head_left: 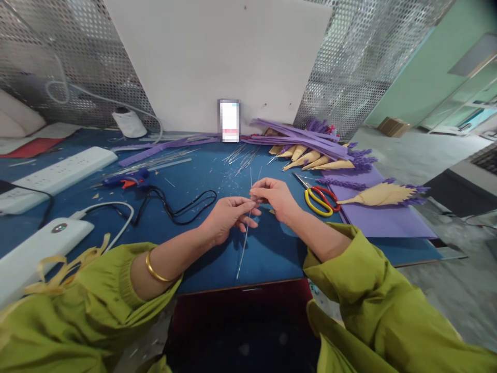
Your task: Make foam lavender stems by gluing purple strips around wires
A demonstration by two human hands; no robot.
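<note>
Over the blue table (267,248), my left hand (227,217) and my right hand (274,197) meet at the middle of a thin silver wire (244,243). Both pinch it between thumb and fingers. The wire runs from above my hands down toward the table's front edge. A second thin wire seems to rise beside it above my right hand. Red-and-yellow scissors (320,199) lie just right of my right hand.
Purple foam sheets (380,217) and tan paper cones with purple tips (310,158) lie at the right. More loose wires (240,155) lie behind my hands. A blue glue gun (126,180), its black cord, white power strips (58,173) and a white board (217,57) stand left and behind.
</note>
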